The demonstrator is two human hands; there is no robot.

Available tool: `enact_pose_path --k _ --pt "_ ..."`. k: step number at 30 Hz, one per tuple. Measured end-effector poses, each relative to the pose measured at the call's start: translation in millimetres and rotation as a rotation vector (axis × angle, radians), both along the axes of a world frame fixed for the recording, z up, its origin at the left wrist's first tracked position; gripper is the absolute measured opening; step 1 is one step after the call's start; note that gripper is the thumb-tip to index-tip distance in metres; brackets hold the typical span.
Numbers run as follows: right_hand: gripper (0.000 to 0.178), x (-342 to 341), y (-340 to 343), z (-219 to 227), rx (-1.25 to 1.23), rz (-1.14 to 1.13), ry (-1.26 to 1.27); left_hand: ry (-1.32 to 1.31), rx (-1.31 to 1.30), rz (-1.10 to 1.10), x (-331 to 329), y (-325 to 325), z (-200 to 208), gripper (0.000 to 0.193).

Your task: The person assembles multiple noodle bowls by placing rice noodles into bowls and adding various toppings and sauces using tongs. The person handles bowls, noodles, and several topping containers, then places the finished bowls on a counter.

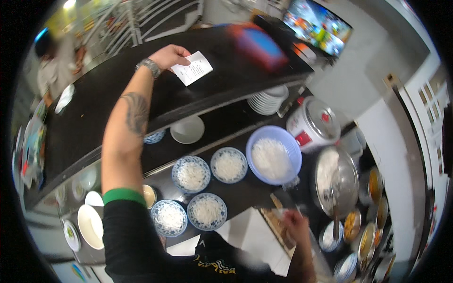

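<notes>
My left hand (pixel 171 57) reaches over the dark upper counter. Its thumb and fingers pinch a small white printed slip of paper (pixel 194 70). Lower right, my right hand (pixel 297 227) is slightly blurred, its fingers curled together. What they hold, if anything, I cannot make out. A wooden board (pixel 276 231) lies just left of that hand. Between my arms stand several blue-patterned bowls of white rice noodles, among them one bowl (pixel 190 174) and another bowl (pixel 207 211). A lavender basin (pixel 297 162) holds more white food.
A white rice cooker (pixel 302 125) and a large metal pot (pixel 351 188) stand at the right, near several small food containers. Stacked plates (pixel 268 100) sit under the raised counter (pixel 113 104). A blurred red-and-blue object (pixel 262 47) lies on top. Someone (pixel 56 70) is beyond, far left.
</notes>
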State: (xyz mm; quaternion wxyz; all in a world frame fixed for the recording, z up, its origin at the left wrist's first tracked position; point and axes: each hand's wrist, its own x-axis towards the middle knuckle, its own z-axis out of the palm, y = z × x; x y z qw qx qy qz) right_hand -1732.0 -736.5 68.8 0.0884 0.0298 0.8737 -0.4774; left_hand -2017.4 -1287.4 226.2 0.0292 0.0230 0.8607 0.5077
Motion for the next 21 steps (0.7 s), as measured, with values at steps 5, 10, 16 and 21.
enact_pose_path --k 5,10,16,21 --pt "0.035 -65.7 -38.0 96.3 -0.14 0.074 0.587 -0.018 -0.227 -0.912 57.1 195.8 48.4 0.018" --pt "0.032 -23.9 -6.6 138.4 -0.092 0.024 0.279 0.401 -0.394 -1.175 151.2 363.2 45.6 0.019" --pt "0.018 113.4 133.7 102.2 -0.727 -0.408 0.38 0.039 0.257 -0.795 273.2 517.7 -9.0 0.027" --pt "0.02 226.2 226.6 94.8 -0.719 -0.637 0.482 0.173 0.294 -0.955 351.6 658.7 -21.9 0.018"
